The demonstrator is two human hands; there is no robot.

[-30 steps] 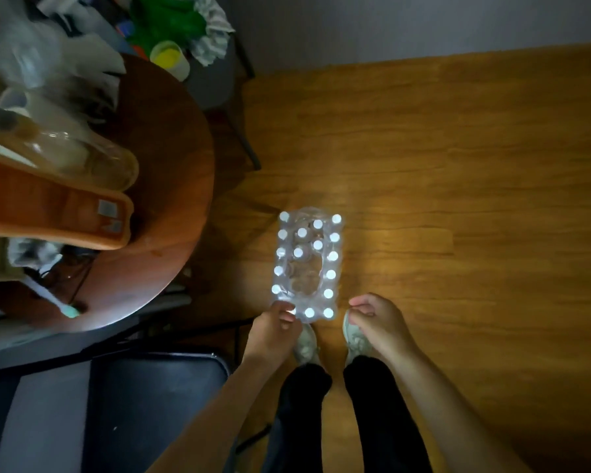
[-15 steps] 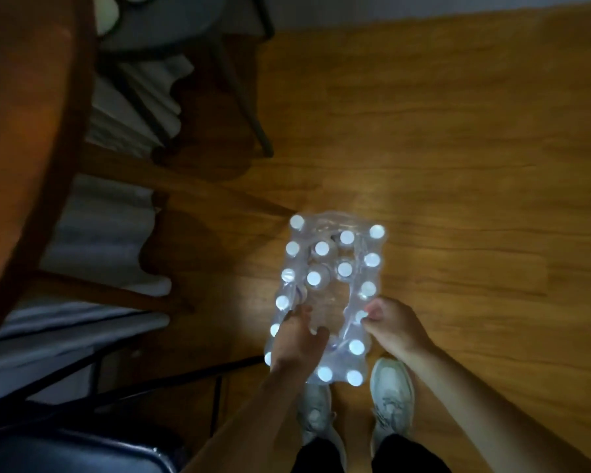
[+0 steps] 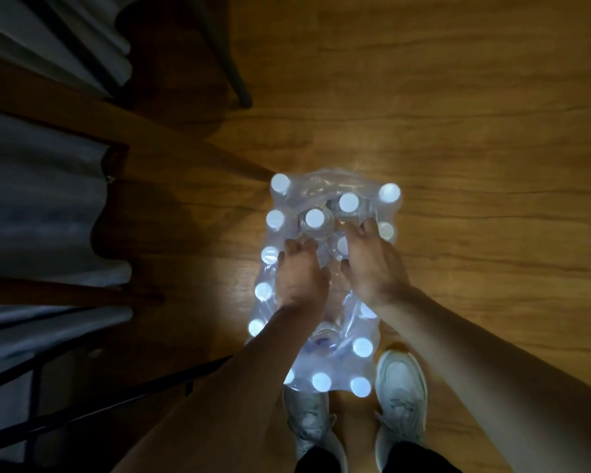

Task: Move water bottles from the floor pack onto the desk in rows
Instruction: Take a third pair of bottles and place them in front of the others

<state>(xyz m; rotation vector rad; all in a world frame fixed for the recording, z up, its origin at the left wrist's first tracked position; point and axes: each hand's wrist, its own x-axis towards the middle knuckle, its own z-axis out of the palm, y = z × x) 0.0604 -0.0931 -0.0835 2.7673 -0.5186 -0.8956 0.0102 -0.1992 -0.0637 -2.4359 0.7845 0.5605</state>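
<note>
Wooden floor (image 3: 458,114) across most of the frame; centre, shrink-wrapped pack (image 3: 325,186) torn open on top, white-capped bottles (image 3: 315,218) upright inside. Left hand (image 3: 301,274) and right hand (image 3: 372,264) reaching into the opening, fingers curled among caps; grip on any bottle unclear

My arms are bare from the wrists to where they leave the view, with no sleeves, watch, bracelet or rings showing on my left hand (image 3: 301,278) or my right hand (image 3: 372,268). I wear pale, whitish lace-up sneakers, the left sneaker (image 3: 309,425) looking greyer and more scuffed than the right sneaker (image 3: 401,397). Above them sit the hems of my black trousers (image 3: 420,459).
</note>
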